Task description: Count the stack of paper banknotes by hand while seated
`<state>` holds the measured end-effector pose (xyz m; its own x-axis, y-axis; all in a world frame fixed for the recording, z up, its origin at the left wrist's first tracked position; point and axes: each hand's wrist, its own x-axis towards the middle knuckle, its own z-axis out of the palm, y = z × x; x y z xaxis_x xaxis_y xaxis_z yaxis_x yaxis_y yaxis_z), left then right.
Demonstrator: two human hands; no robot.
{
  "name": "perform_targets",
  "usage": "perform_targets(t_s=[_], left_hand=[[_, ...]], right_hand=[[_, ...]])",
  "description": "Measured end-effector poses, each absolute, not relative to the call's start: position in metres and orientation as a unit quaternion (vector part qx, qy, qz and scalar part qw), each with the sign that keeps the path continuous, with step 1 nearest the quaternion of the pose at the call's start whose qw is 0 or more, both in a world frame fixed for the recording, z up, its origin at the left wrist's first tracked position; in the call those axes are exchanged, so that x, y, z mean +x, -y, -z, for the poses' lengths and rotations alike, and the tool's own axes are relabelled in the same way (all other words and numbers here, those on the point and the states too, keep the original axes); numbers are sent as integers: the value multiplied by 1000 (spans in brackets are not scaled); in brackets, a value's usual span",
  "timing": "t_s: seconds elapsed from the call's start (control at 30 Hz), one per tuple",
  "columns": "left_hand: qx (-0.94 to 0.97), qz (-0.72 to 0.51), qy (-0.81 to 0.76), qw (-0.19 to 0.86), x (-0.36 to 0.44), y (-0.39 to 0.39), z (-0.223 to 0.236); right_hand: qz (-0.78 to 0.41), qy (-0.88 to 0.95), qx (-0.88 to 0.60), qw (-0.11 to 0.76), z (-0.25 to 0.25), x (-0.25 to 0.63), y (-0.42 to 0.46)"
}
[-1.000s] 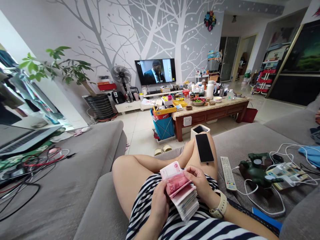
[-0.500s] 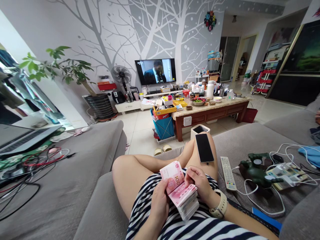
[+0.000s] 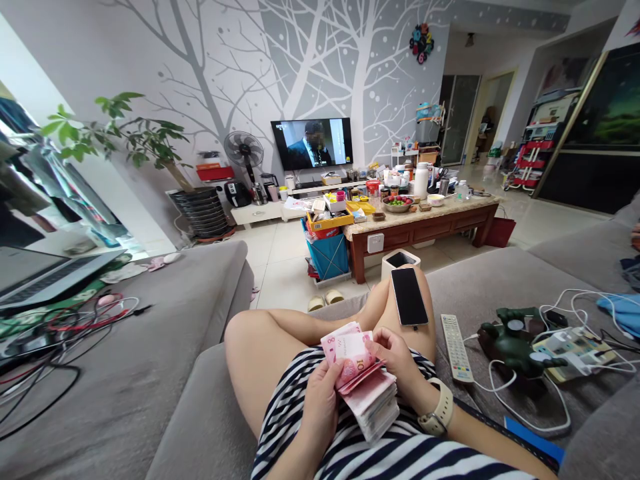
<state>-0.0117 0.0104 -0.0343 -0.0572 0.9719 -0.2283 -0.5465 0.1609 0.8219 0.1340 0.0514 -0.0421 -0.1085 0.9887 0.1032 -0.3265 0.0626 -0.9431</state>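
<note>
A thick stack of pink 100 banknotes (image 3: 371, 408) is held over my lap, folded so that its upper notes stand up toward the knees. My left hand (image 3: 323, 395) grips the stack at its left side, thumb pressed on the face of the notes. With thumb and fingertips, my right hand (image 3: 395, 360) pinches the right edge of a raised banknote (image 3: 350, 353). A cream-strapped watch (image 3: 438, 408) is on the right wrist. On my right leg lies a smartphone (image 3: 410, 297), its screen dark.
Beside my right leg are a remote control (image 3: 457, 348), a dark green figurine (image 3: 513, 347) and a power strip (image 3: 575, 353) with white cables. Tangled cables (image 3: 65, 333) and a laptop (image 3: 50, 277) lie on the left sofa. A cluttered coffee table (image 3: 425, 220) stands ahead.
My right hand has shifted from low on the stack up to the raised note's edge. More notes now stand folded up in front of my left thumb.
</note>
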Motion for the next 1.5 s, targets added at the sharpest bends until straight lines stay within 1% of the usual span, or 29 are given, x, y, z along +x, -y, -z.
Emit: perform_targets(t_s=[0.13, 0.37, 0.73, 0.93, 1.13, 1.5], left_hand=[[273, -589, -425, 631, -13, -10, 36], [259, -633, -445, 578, -12, -11, 33], [278, -624, -426, 594, -13, -13, 36], [289, -622, -437, 582, -12, -12, 35], [279, -626, -439, 581, -13, -12, 37], [273, -628, -436, 584, -15, -13, 45]], right_hand=[[-588, 476, -364, 543, 41, 134, -51], [-583, 484, -348, 553, 40, 136, -49], [-589, 483, -323, 561, 33, 136, -43], [-602, 464, -318, 567, 30, 135, -41], [-586, 476, -325, 569, 32, 137, -41], [-595, 475, -309, 570, 35, 139, -40]])
